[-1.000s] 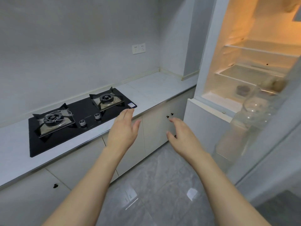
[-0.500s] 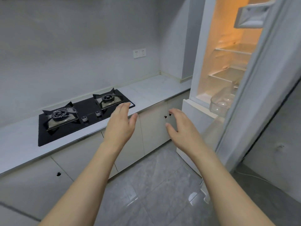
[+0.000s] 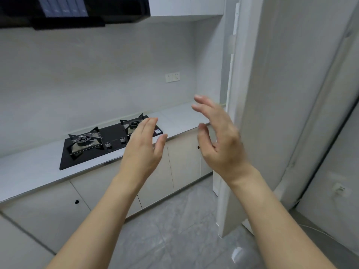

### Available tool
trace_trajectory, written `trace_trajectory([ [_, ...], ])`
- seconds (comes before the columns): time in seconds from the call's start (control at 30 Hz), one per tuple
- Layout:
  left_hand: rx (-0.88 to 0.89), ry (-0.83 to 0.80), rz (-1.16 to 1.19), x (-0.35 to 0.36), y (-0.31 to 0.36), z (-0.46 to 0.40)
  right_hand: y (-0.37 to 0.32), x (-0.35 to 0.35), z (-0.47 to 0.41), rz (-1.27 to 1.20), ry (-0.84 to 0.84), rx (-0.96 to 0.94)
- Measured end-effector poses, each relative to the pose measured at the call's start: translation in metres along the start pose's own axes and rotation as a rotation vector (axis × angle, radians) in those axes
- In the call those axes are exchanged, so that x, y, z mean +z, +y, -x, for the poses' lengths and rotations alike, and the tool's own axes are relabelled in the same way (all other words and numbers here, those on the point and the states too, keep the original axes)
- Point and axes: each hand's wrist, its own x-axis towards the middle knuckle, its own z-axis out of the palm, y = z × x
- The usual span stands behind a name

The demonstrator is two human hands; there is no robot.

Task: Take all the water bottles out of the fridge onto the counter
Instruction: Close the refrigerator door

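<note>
Both hands hover empty: left hand with fingers straight, right hand loosely spread beside the upright fridge door; counter below.

The hob is glossy black glass with shiny metal burner trays and knobs. The counter looks like smooth pale stone with a bright metal edge. The floor is polished grey tile and gives reflections. The cabinet doors and the fridge door are matt and smooth.
</note>
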Motion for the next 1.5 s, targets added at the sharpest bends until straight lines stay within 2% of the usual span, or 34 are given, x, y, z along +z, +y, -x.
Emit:
trace_trajectory([
  [0.1,0.074,0.032,0.018,-0.006,0.026,0.002,-0.002,-0.022,-0.001,-0.035,0.124,-0.119],
  [0.2,0.151,0.065,0.032,-0.006,0.051,0.004,0.005,-0.042,-0.001,0.002,0.240,-0.151],
  [0.3,0.212,0.080,0.048,-0.004,0.077,0.005,0.022,-0.058,0.002,0.072,0.315,-0.065],
  [0.5,0.357,0.144,0.098,0.014,0.127,0.003,0.068,-0.083,0.013,0.140,0.346,0.144],
  [0.63,0.414,0.194,0.158,0.029,0.151,0.000,0.094,-0.093,0.022,0.169,0.281,0.282],
  [0.77,0.393,0.199,0.195,0.044,0.164,-0.003,0.115,-0.094,0.025,0.224,0.200,0.364],
  [1.03,0.384,0.194,0.106,0.068,0.152,-0.013,0.135,-0.085,0.023,0.260,0.108,0.346],
  [1.5,0.202,0.139,0.117,0.091,0.110,-0.052,0.170,-0.041,-0.012,0.432,0.024,0.238],
])
